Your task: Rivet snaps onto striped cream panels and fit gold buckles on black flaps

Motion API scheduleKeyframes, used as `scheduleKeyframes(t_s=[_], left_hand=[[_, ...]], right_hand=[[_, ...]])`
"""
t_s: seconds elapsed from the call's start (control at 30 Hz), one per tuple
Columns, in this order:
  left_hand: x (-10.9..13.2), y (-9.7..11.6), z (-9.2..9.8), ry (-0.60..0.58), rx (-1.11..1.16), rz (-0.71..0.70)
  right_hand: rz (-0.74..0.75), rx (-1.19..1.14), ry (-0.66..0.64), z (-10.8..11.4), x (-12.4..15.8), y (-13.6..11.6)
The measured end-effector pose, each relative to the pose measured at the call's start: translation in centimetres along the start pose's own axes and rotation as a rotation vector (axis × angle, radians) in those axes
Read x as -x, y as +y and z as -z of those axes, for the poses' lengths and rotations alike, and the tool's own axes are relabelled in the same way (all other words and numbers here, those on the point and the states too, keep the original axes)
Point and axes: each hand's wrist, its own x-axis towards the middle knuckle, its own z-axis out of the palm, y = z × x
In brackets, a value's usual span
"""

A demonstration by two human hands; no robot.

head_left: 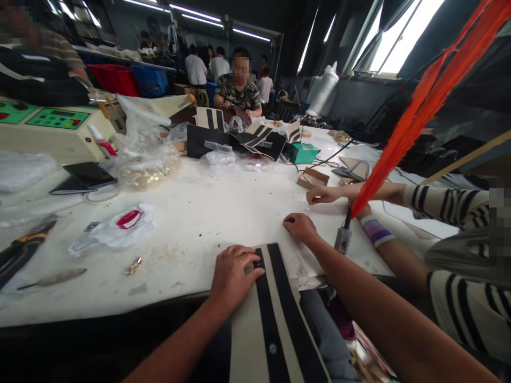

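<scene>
A cream panel with two black stripes (272,303) slants over the table's front edge toward me. On its lower part is a small round metal-looking disc (272,349). My left hand (235,271) grips the panel's far end, thumb and fingers around a small dark spot on one stripe. Just right of the panel, my right hand (301,226) rests on the white tabletop (235,205) with fingers curled together; anything in them is hidden. Beyond it, a co-worker's hand (324,196) reaches in from the right, near a small cardboard box (312,178).
An orange strip (419,111) hangs down to a metal fitting (342,239) beside my right forearm. At left lie pliers (26,247), an awl-like tool (59,277), gold-coloured hardware (133,266) and a bag of gold pieces (149,170). Striped pieces (255,137) are piled at the back.
</scene>
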Motion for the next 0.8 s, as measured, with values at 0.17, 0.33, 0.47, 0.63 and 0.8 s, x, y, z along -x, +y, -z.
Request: scheduleKeyframes(t_s=[0.17, 0.33, 0.47, 0.63, 0.8], left_hand=[[0.0, 0.0, -0.1, -0.009, -0.004, 0.000], [-0.2, 0.2, -0.2, -0.019, -0.016, 0.001], [-0.4, 0.3, -0.2, -0.022, -0.026, -0.004], [-0.4, 0.2, -0.4, -0.019, -0.047, -0.008], [-0.3, 0.2, -0.5, -0.014, -0.058, -0.015]], right_hand=[[0.092, 0.062, 0.056, 0.2, 0.3, -0.4], [0.174, -0.063, 0.054, 0.4, 2.4, -1.3], [0.225, -0.299, -0.082, 0.1, 6.8, -2.3], [0.266, -0.543, -0.356, -0.6, 11.2, -2.8], [0.373, -0.473, -0.346, -1.5, 11.5, -3.2]])
